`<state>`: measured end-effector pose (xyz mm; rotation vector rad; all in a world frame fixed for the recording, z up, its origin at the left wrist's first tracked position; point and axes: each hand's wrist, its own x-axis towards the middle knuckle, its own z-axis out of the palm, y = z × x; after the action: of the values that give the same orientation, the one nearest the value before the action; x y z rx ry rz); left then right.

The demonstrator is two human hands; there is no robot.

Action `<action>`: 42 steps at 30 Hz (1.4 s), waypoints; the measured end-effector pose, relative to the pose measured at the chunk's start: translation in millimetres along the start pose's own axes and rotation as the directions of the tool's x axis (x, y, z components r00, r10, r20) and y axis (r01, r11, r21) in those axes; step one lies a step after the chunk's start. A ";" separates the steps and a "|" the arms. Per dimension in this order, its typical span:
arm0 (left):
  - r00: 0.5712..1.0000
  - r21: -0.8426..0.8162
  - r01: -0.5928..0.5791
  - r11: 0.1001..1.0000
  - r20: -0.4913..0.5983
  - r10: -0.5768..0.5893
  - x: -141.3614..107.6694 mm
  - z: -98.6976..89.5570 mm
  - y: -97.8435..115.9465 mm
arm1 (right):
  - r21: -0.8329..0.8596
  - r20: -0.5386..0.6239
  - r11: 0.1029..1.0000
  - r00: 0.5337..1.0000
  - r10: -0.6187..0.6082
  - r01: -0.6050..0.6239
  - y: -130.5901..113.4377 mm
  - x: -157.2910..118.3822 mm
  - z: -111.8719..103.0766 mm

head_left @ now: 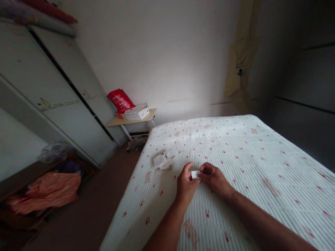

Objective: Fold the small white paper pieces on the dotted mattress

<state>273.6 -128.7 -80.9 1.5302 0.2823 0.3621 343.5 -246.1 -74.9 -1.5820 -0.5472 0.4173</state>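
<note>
A small white piece (195,174), perhaps paper or card, is held between both hands above the bed. My left hand (186,183) grips its left end, with the thumb below and the index finger raised. The fingers of my right hand (214,177) are curled and pinch its right end. Just left of my hands, several crumpled printed papers (164,160) lie on the striped, flower-dotted bed cover (235,150). Any print on the small white piece is too small to read.
Beyond the bed's far left corner, a small table (115,122) holds a red bag (120,101) and a white box (137,113). Grey cabinets (62,87) stand at left, near an orange plastic bag (49,191). A socket (239,71) is on the wall.
</note>
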 end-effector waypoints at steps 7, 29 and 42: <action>0.998 0.334 -0.032 0.942 -0.042 0.049 -0.2 -5.3 -3.5 | -0.454 -0.050 0.889 0.995 -0.084 0.052 5.6 4.5 -3.2; 0.991 0.914 -0.115 0.389 0.079 0.108 -9.9 -7.1 7.9 | -0.799 0.063 0.574 0.975 -0.213 0.177 1.6 -7.3 0.8; 0.847 0.810 -0.529 0.252 0.489 0.207 -21.4 -39.8 14.1 | -0.786 0.055 0.612 0.996 -0.072 0.088 -9.3 -3.8 -0.2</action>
<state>237.4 -100.8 -68.8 2.8407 -0.2078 0.3538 339.7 -248.2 -65.8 -2.4021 -0.8928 0.0973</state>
